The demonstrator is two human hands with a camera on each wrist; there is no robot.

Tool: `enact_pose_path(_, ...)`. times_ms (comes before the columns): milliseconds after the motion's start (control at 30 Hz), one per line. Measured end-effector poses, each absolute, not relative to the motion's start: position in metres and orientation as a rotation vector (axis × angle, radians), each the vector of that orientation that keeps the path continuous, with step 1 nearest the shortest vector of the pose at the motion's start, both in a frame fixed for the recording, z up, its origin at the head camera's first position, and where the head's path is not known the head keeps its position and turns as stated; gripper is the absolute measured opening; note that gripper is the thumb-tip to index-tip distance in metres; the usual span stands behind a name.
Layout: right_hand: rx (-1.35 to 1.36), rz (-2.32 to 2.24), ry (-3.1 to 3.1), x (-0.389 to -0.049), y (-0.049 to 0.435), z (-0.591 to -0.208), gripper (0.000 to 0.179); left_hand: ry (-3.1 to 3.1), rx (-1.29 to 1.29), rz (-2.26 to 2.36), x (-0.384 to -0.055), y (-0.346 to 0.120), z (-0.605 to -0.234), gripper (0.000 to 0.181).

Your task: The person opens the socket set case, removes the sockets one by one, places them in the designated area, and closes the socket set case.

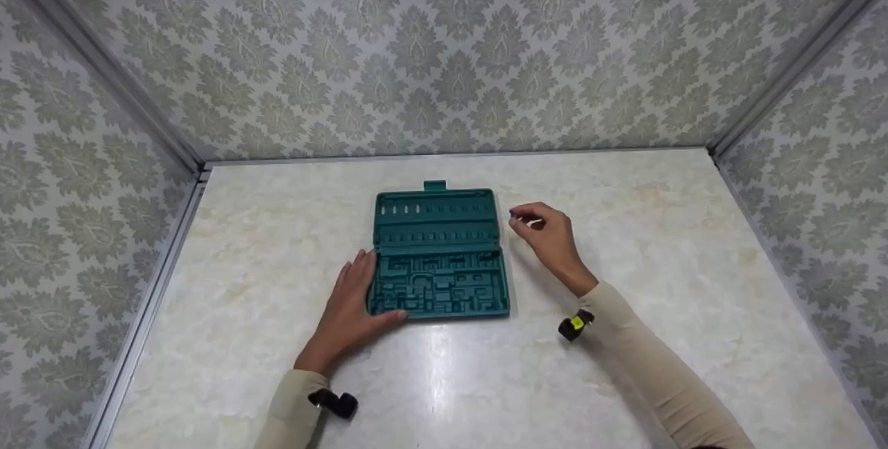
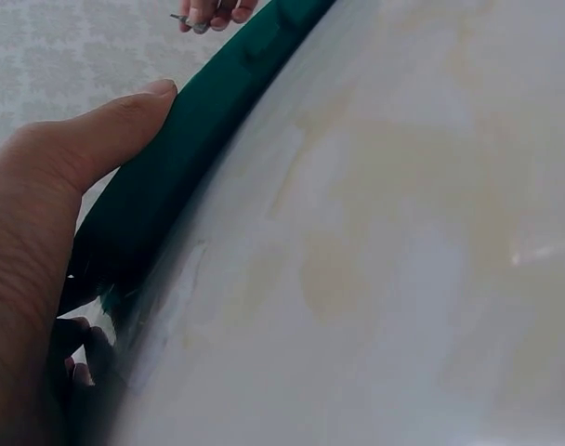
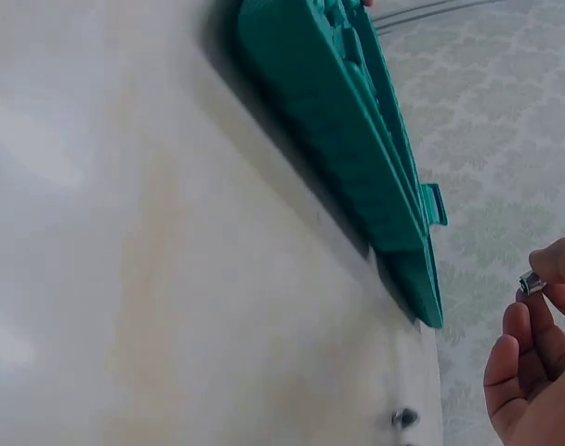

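A green plastic tool case (image 1: 437,230) lies unfolded on the table, with moulded slots in both halves. Several small silver pieces (image 1: 406,209) sit at the left of its far row. My left hand (image 1: 347,307) rests against the case's near left corner, fingers straight along the left side and thumb on the front edge. Off the case's right side, my right hand (image 1: 551,237) pinches a small silver socket (image 3: 532,282) between thumb and fingertips, raised above the table. In the left wrist view, the left thumb (image 2: 124,125) lies on the case's green side.
A pale marbled table (image 1: 659,227) carries the case, with patterned walls (image 1: 458,53) behind and at both sides. In the right wrist view, a small dark blurred object (image 3: 405,418) appears near the table's edge. Black wrist cameras (image 1: 336,402) sit on both sleeves.
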State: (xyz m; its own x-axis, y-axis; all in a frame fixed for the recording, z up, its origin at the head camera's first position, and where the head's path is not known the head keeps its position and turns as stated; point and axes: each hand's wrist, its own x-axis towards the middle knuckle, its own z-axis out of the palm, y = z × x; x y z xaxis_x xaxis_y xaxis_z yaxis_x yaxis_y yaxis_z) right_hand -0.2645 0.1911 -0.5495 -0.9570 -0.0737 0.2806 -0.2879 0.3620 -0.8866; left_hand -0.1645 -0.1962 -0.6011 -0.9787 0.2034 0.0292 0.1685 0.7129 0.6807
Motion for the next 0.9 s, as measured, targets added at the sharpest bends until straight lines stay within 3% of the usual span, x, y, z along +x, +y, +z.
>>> enact_pose_path(900, -0.132, 1.549, -2.336, -0.26, 0.268, -0.578, 0.015, 2.851, 0.318, 1.163, -0.163, -0.197, -0.6, 0.128)
